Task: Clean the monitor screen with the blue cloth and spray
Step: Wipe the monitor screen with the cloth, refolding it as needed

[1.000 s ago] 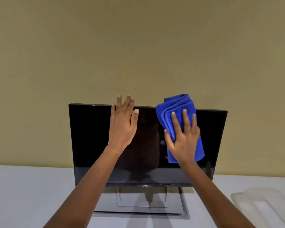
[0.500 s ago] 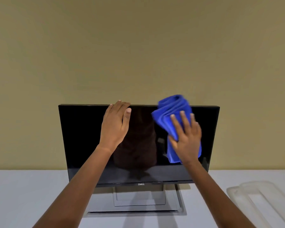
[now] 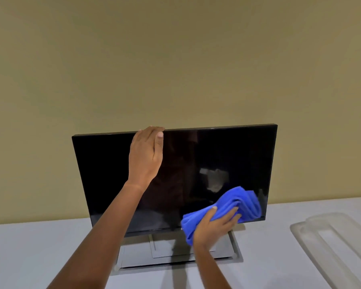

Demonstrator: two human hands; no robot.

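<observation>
A black monitor [image 3: 104, 174] stands on a grey stand [image 3: 165, 252] on the white table, its screen dark and glossy. My left hand [image 3: 146, 155] lies against the screen with its fingers hooked over the top edge, left of the middle. My right hand [image 3: 214, 227] presses a bunched blue cloth [image 3: 242, 203] against the lower right part of the screen, over the bottom bezel. The cloth hides part of the logo. No spray bottle is in view.
A clear plastic tray or lid [image 3: 331, 245] lies on the white table [image 3: 29, 253] at the right. A plain beige wall [image 3: 175, 59] stands close behind the monitor.
My right hand has swept the blue cloth from the screen's upper right down to its lower right edge. My left hand has slid up and curled over the top edge.
</observation>
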